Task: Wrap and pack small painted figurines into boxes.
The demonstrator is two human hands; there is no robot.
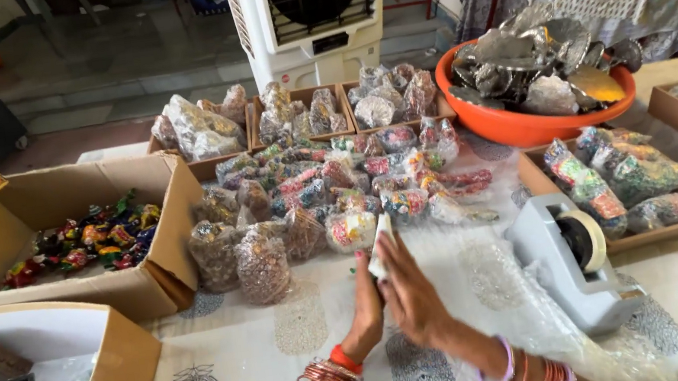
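- Hands pressed together near the bench's near edge: left hand (366,296) and right hand (409,295) clamp a small white packet (380,242) between them.
- Grey tape dispenser (571,260) just right.
- Filled cellophane pouches (330,187) heaped just beyond.

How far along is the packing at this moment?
Done: many filled clear packets lie heaped on the table. In hand: left hand and right hand press a small white piece between them. Left: loose colourful items in the cardboard box.
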